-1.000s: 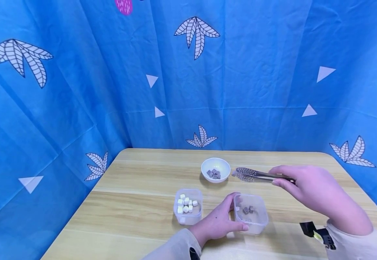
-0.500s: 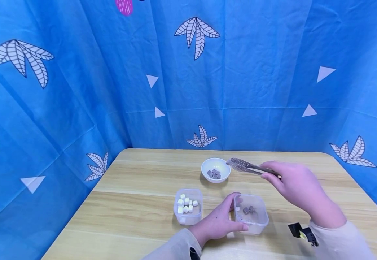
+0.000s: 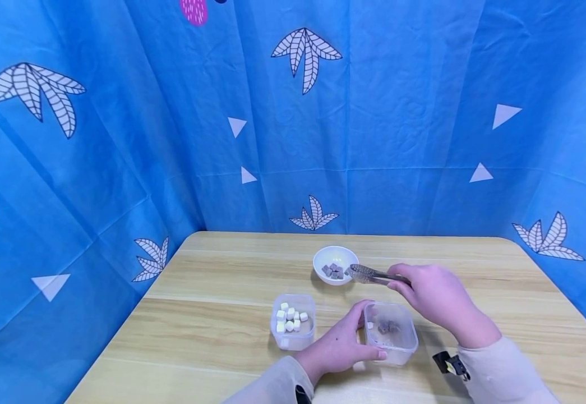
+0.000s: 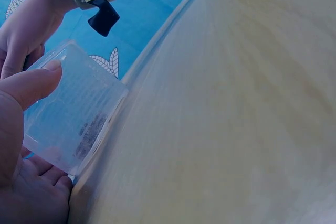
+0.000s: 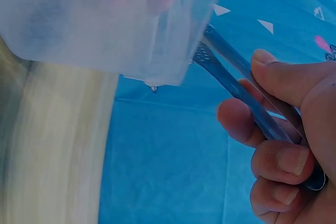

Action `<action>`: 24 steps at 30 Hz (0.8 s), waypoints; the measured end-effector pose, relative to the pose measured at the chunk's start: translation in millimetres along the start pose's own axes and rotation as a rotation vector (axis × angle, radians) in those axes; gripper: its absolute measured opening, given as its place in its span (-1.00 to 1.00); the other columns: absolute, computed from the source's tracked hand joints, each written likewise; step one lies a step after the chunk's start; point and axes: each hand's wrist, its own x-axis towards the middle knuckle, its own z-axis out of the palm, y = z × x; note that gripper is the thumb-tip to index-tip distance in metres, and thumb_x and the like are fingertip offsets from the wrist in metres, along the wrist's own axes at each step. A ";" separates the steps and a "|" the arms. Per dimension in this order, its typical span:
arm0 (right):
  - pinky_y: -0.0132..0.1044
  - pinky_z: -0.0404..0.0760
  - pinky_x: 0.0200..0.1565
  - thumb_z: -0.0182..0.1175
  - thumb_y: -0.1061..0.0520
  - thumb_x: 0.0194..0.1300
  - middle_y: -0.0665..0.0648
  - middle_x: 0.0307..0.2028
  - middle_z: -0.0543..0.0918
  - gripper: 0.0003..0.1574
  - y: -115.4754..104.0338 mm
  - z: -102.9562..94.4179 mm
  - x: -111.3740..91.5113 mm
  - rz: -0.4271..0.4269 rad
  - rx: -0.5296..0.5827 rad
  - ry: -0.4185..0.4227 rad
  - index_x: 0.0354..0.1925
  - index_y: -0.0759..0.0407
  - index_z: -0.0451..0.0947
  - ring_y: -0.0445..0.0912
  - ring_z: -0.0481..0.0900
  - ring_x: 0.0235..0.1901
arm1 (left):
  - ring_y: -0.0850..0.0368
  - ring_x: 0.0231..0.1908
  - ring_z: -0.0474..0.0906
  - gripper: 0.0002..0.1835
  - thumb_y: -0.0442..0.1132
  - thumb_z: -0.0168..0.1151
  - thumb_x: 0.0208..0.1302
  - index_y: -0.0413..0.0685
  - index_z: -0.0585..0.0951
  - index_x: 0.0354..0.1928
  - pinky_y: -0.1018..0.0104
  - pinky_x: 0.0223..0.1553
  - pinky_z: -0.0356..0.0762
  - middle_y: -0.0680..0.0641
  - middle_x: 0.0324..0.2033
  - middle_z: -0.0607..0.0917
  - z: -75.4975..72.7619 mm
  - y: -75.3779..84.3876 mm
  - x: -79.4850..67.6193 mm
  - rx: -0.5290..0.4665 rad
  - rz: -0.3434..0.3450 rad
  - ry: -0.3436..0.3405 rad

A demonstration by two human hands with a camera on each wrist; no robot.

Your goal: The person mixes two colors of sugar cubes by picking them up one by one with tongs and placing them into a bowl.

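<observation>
My right hand [image 3: 439, 297] grips a pair of metal tongs [image 5: 241, 90] with dotted, perforated heads. In the head view the tongs' tips are at the right rim of a white bowl [image 3: 335, 251], with a greyish-brown cube [image 3: 347, 271] at them. Several more such cubes [image 3: 333, 271] lie in the bowl. Around the left side of a clear plastic container [image 3: 398, 350] my left hand [image 3: 335, 345] holds on, thumb in front and fingers behind. A few brown cubes [image 3: 387, 327] are inside that container. The right wrist view hides the tongs' tips behind it.
A second clear container [image 3: 295, 341] holding several white cubes [image 3: 290, 315] stands left of my left hand. All of it is on a light wooden table [image 3: 197, 314]. A blue patterned curtain [image 3: 398, 112] hangs behind and along the sides.
My right hand has moved left and nearer, carrying the tongs from right of the bowl to its rim, with the cube at their tips. My left hand and the containers stay put.
</observation>
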 end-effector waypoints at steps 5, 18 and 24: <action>-0.12 0.54 -0.51 0.41 0.03 0.27 -0.13 -0.41 0.72 -0.84 0.9 4.7 -0.3 0.006 -0.003 -0.007 -0.17 -0.03 0.71 -0.28 0.47 -0.58 | 0.24 0.32 0.35 -0.09 0.03 0.54 0.12 0.45 0.20 0.44 0.09 0.37 0.23 0.22 0.33 0.43 0.3 -0.7 0.2 0.011 0.004 -0.003; -0.13 0.48 -0.54 0.41 -0.02 0.27 -0.15 -0.46 0.67 -0.82 2.2 6.8 -0.8 0.033 -0.009 -0.032 -0.17 -0.04 0.69 -0.26 0.41 -0.60 | 0.24 0.32 0.35 -0.02 0.03 0.53 0.12 0.29 0.17 0.51 0.06 0.38 0.22 0.21 0.33 0.43 -0.1 0.3 0.2 0.023 -0.001 -0.004; -0.16 0.52 -0.49 0.37 -0.08 0.31 -0.17 -0.46 0.65 -0.73 7.7 -3.5 -2.4 0.066 0.011 -0.076 -0.09 0.00 0.70 -0.27 0.45 -0.56 | 0.23 0.32 0.34 -0.04 0.04 0.53 0.12 0.34 0.18 0.49 0.09 0.38 0.22 0.22 0.34 0.43 0.5 -1.1 0.8 0.017 0.001 -0.003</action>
